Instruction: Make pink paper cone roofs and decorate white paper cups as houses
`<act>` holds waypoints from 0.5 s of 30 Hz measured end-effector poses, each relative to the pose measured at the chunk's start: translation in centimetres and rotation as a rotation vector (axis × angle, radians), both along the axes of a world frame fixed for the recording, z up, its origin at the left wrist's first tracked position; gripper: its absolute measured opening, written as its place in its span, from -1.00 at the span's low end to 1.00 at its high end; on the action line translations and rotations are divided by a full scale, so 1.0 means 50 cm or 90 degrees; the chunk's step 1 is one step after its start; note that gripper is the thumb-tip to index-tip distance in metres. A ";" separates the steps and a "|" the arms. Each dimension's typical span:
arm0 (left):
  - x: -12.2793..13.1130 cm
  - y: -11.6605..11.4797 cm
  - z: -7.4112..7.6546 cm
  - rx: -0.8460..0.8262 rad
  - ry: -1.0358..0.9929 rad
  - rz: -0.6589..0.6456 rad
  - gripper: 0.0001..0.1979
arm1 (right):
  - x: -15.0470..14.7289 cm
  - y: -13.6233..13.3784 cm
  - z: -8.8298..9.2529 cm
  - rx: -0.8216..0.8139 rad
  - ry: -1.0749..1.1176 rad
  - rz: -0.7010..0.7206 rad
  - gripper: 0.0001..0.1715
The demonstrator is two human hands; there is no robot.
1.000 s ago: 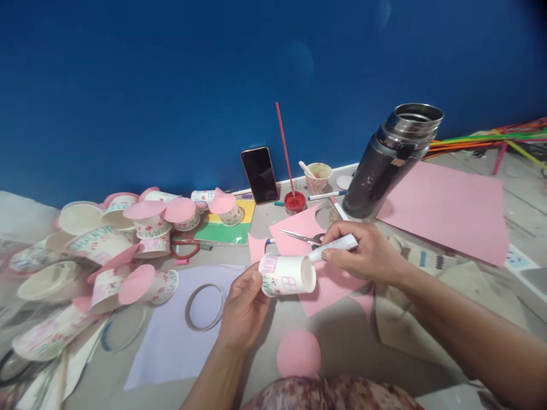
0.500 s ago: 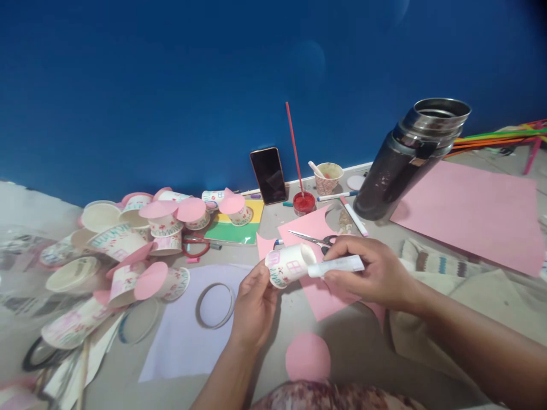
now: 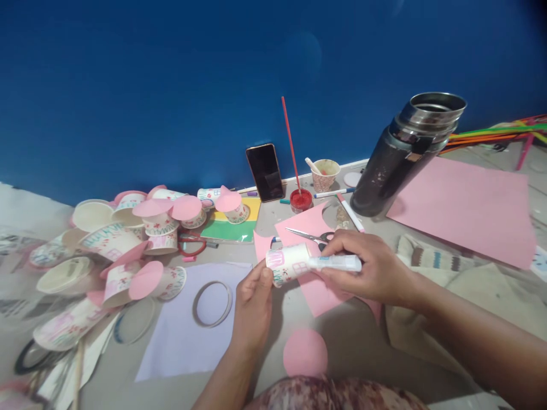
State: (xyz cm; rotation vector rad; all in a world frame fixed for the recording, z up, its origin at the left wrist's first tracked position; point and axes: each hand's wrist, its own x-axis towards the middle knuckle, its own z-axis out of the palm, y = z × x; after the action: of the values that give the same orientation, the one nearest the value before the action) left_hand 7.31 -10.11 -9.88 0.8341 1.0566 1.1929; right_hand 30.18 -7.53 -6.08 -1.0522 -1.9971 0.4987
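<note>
Near the middle, my left hand (image 3: 255, 293) grips a white paper cup (image 3: 288, 265) with purple, green and red drawings, lying on its side with its rim to the right. In my right hand (image 3: 370, 267) is a whitish translucent glue stick (image 3: 335, 262), held level between thumb and fingers. Its tip meets the cup's rim. A pink paper circle (image 3: 305, 352) lies in front of me, below the cup. Behind my hands, scissors (image 3: 310, 236) with dark handles rest on a cut pink sheet (image 3: 318, 299).
Several decorated cups with pink discs (image 3: 156, 219) crowd the left. A tape roll (image 3: 212, 303) lies on lilac paper (image 3: 171, 341). A phone (image 3: 265, 172), red paint pot (image 3: 301, 200), paper cup (image 3: 325, 175) and tall dark flask (image 3: 393, 159) stand near the blue wall. Cloth (image 3: 461, 313) lies right.
The cup has turned so its open mouth faces more to the right and away from view. The glue stick has come against its rim. The view has shifted slightly.
</note>
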 end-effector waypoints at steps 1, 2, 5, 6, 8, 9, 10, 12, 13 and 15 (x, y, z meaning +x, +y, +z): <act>0.001 0.002 0.001 -0.011 -0.029 0.003 -0.53 | 0.000 -0.001 -0.003 0.023 -0.010 0.013 -0.92; 0.002 0.004 0.003 -0.026 -0.060 0.008 -0.54 | 0.000 -0.001 -0.005 0.040 -0.020 0.020 -0.92; 0.001 0.011 0.011 -0.090 -0.151 0.034 -0.62 | -0.001 0.000 -0.013 0.066 -0.043 0.031 -0.90; -0.001 0.014 0.013 -0.115 -0.180 0.045 -0.67 | 0.000 0.000 -0.015 0.068 -0.047 0.032 -0.90; -0.006 0.017 0.018 -0.162 -0.234 0.059 -0.78 | 0.001 0.003 -0.019 0.063 -0.050 0.036 -0.88; -0.009 0.019 0.019 -0.183 -0.256 0.062 -0.83 | 0.003 0.004 -0.021 0.061 -0.050 0.037 -0.88; -0.011 0.020 0.020 -0.203 -0.271 0.061 -0.87 | 0.005 0.006 -0.024 0.059 -0.051 0.038 -0.87; -0.016 0.022 0.020 -0.228 -0.281 0.051 -0.92 | 0.010 0.009 -0.026 0.061 -0.055 0.042 -0.85; -0.017 0.022 0.020 -0.227 -0.276 0.045 -0.92 | 0.013 0.010 -0.027 0.064 -0.055 0.046 -0.84; -0.018 0.022 0.018 -0.195 -0.246 0.035 -0.86 | 0.017 0.012 -0.024 0.069 -0.050 0.056 -0.84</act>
State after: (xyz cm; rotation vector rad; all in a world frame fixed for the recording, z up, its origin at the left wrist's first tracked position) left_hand 6.40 -9.02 -8.98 0.3214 0.9141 1.1442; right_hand 31.02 -6.93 -7.28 -0.9338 -2.1217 0.3953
